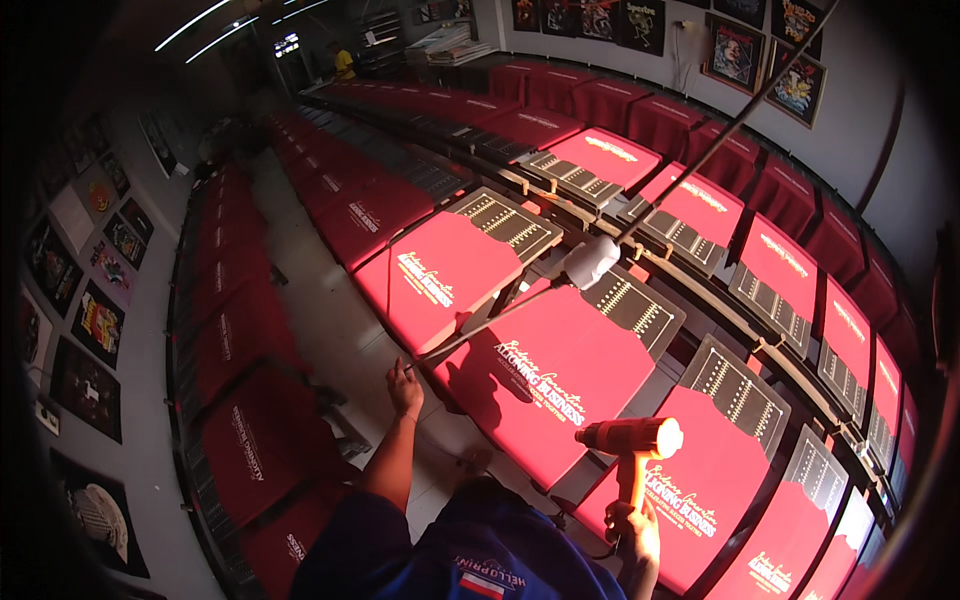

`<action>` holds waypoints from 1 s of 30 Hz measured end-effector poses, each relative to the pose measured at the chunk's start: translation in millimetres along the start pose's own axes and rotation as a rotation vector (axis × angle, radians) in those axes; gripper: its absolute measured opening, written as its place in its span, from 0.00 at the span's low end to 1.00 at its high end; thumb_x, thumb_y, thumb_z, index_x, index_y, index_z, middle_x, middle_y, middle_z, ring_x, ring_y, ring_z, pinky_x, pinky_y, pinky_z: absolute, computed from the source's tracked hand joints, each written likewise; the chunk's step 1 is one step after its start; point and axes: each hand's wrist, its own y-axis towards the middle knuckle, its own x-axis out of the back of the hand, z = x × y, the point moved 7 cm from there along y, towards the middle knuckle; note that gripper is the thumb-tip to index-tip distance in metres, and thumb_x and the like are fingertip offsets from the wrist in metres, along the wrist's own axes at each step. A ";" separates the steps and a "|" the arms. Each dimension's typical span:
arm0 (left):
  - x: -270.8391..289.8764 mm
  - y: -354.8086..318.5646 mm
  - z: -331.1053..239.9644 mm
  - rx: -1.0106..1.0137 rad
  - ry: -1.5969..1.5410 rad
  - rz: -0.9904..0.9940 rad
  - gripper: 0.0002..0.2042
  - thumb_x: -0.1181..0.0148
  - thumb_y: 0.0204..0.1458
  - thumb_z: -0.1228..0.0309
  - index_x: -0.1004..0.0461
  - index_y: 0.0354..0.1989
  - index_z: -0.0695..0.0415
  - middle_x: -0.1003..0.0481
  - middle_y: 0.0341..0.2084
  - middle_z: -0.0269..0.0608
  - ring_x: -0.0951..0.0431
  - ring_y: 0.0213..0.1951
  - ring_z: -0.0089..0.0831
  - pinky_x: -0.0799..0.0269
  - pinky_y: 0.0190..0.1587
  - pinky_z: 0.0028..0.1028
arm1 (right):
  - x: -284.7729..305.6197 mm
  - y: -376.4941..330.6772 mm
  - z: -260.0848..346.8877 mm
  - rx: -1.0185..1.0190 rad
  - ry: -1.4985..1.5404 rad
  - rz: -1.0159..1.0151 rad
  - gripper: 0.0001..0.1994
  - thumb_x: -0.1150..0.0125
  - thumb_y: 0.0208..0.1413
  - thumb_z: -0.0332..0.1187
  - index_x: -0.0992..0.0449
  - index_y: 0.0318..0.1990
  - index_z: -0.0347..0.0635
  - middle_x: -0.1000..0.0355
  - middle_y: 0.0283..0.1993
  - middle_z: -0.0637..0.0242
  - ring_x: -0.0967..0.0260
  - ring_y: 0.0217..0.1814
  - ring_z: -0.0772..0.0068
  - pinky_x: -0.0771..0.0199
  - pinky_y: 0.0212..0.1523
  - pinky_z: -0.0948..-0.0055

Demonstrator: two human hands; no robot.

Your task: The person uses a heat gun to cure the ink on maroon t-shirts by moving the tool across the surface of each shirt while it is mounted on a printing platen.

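Right hand [632,522]: clasping heat gun [645,438] | barrel just beyond hand | left hand [404,389]: gripping what looks like cord [482,327]

White lettering [538,385] — red shirts [565,342], blue shirt [440,555]

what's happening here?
One person: the right hand grips a heat gun by its handle, nozzle pointing left, in front of red printed cloths. The left hand appears to hold the lower end of a thin dark rod or cord with a grey piece along it. The cloths lie on boards in long rows; someone in yellow is far back.
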 end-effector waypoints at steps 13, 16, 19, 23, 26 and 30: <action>-126.9 321.2 109.6 0.075 -0.188 -0.148 0.26 0.52 0.53 0.69 0.37 0.64 0.57 0.28 0.51 0.53 0.26 0.51 0.48 0.31 0.55 0.38 | -161.2 143.4 -2.4 0.053 -0.436 -0.359 0.13 0.42 0.61 0.39 0.32 0.38 0.37 0.30 0.23 0.67 0.31 0.20 0.78 0.33 0.19 0.79; -172.0 312.8 101.8 0.163 -0.115 -0.082 0.32 0.46 0.44 0.70 0.37 0.63 0.60 0.30 0.53 0.55 0.26 0.51 0.47 0.29 0.54 0.39 | -165.4 144.5 -3.3 0.120 -0.435 -0.531 0.12 0.43 0.62 0.39 0.32 0.37 0.38 0.32 0.21 0.68 0.34 0.18 0.79 0.36 0.17 0.80; -175.5 287.3 77.1 0.261 -0.018 0.008 0.38 0.40 0.34 0.68 0.37 0.62 0.62 0.31 0.54 0.57 0.27 0.51 0.48 0.26 0.51 0.42 | -170.4 124.2 0.5 0.089 -0.435 -0.711 0.12 0.45 0.63 0.38 0.32 0.35 0.39 0.34 0.19 0.68 0.36 0.16 0.80 0.38 0.14 0.79; -159.9 311.4 119.0 -0.046 0.086 -0.475 0.24 0.50 0.51 0.61 0.29 0.52 0.65 0.23 0.42 0.59 0.22 0.44 0.53 0.26 0.46 0.46 | -156.2 132.2 -13.7 0.079 -0.308 -0.685 0.11 0.44 0.62 0.38 0.32 0.34 0.39 0.33 0.20 0.68 0.36 0.16 0.80 0.37 0.16 0.78; -160.6 295.7 71.9 0.225 -0.015 -0.141 0.21 0.57 0.59 0.64 0.34 0.57 0.64 0.28 0.50 0.59 0.26 0.50 0.49 0.28 0.51 0.40 | -152.2 127.6 -22.8 0.095 -0.333 -0.775 0.11 0.43 0.61 0.37 0.33 0.33 0.40 0.33 0.20 0.69 0.36 0.17 0.80 0.37 0.17 0.77; -147.5 300.1 70.7 0.289 -0.293 -0.163 0.20 0.61 0.61 0.65 0.32 0.56 0.64 0.27 0.48 0.60 0.25 0.49 0.52 0.29 0.50 0.43 | -156.7 130.7 -22.5 0.081 -0.355 -0.720 0.11 0.42 0.60 0.38 0.31 0.33 0.40 0.33 0.21 0.69 0.34 0.18 0.78 0.36 0.19 0.79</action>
